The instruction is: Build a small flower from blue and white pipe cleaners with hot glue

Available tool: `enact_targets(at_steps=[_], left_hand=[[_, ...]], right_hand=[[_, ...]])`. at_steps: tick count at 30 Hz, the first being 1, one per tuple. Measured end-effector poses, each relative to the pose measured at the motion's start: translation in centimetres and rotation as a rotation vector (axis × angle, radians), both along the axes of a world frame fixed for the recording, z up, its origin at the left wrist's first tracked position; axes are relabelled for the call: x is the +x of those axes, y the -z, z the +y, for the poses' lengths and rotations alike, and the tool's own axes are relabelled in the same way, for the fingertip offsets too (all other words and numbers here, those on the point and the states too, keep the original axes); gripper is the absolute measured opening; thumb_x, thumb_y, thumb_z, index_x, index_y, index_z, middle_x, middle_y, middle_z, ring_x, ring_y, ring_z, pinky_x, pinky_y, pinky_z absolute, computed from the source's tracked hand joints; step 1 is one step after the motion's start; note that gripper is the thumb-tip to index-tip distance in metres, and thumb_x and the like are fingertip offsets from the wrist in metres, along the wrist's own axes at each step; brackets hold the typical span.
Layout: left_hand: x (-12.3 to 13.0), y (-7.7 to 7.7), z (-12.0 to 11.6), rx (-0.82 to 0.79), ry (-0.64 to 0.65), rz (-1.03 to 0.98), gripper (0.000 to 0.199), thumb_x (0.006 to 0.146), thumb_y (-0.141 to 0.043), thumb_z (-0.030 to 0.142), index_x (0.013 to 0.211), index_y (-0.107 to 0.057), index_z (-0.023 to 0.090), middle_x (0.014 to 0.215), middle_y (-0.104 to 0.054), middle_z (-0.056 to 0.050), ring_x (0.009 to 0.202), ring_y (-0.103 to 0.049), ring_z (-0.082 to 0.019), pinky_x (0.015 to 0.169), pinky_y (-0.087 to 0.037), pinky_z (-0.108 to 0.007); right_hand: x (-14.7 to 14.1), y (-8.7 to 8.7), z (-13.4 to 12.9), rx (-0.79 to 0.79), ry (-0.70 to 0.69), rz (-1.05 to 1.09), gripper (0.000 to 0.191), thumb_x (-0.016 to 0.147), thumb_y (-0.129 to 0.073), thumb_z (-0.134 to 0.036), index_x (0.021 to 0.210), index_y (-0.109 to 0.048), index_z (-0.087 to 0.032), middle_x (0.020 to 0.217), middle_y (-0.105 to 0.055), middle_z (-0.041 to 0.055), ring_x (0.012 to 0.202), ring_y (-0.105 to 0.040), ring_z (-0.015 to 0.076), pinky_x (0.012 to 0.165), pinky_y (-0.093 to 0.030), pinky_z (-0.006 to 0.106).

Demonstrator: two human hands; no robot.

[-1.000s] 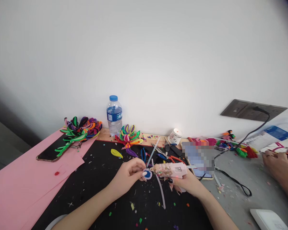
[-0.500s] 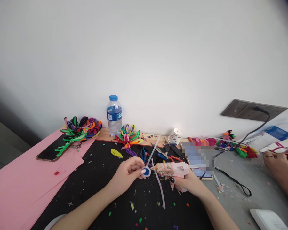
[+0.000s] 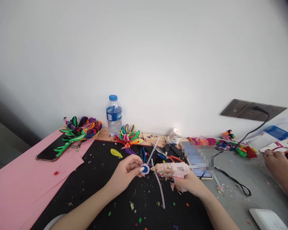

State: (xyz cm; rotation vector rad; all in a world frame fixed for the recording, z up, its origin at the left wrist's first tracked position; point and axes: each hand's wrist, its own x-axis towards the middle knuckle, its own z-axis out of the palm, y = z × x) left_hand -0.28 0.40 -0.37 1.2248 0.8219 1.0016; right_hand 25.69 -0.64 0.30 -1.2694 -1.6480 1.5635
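Between the thumb and fingers of my left hand (image 3: 129, 171) is a small round piece (image 3: 145, 169), blue in the middle with a pale rim. My right hand (image 3: 186, 182) is wrapped round the handle of a pink glue gun (image 3: 172, 169), whose nozzle points left at the round piece, a small distance from its rim. A pale lilac strip (image 3: 160, 188) lies under the nozzle on the black mat (image 3: 98, 195). Behind my hands are a blue loop (image 3: 143, 154), a yellow loop (image 3: 116, 153) and open scissors (image 3: 159, 149).
A water bottle (image 3: 114, 115) stands by the wall near colourful fuzzy flowers (image 3: 127, 135). A dark phone (image 3: 51, 148) lies on pink sheets (image 3: 19, 179). Right of centre are a paper cup (image 3: 174, 136), another phone (image 3: 194, 156) and a black cable (image 3: 242, 140). Another person's hand (image 3: 277, 163) is far right.
My left hand has shifted slightly left and up with the round piece, widening the space to the nozzle. The glue gun has barely moved.
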Motion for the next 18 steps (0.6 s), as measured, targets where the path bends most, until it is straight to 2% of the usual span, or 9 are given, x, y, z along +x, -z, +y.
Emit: enact_targets(at_steps=[6, 18], left_hand=[[0.08, 0.01, 0.06, -0.009, -0.001, -0.018, 0.013, 0.075, -0.060, 0.023, 0.081, -0.051, 0.017, 0.071, -0.061, 0.001, 0.064, -0.062, -0.013, 0.062, -0.050, -0.025], [0.15, -0.35, 0.06, -0.031, -0.003, -0.047, 0.016, 0.074, -0.062, 0.025, 0.081, -0.050, 0.017, 0.071, -0.059, 0.002, 0.063, -0.061, -0.013, 0.062, -0.050, -0.026]], right_hand=[[-0.07, 0.04, -0.06, -0.003, -0.008, 0.002, 0.029, 0.073, -0.063, -0.038, 0.067, -0.057, -0.011, 0.057, -0.060, 0.0027, 0.037, -0.041, 0.0042, 0.036, -0.034, 0.018], [-0.47, -0.67, -0.21, -0.040, -0.008, -0.060, 0.026, 0.071, -0.064, -0.037, 0.072, -0.057, -0.012, 0.055, -0.059, 0.0003, 0.038, -0.040, 0.0039, 0.036, -0.033, 0.016]])
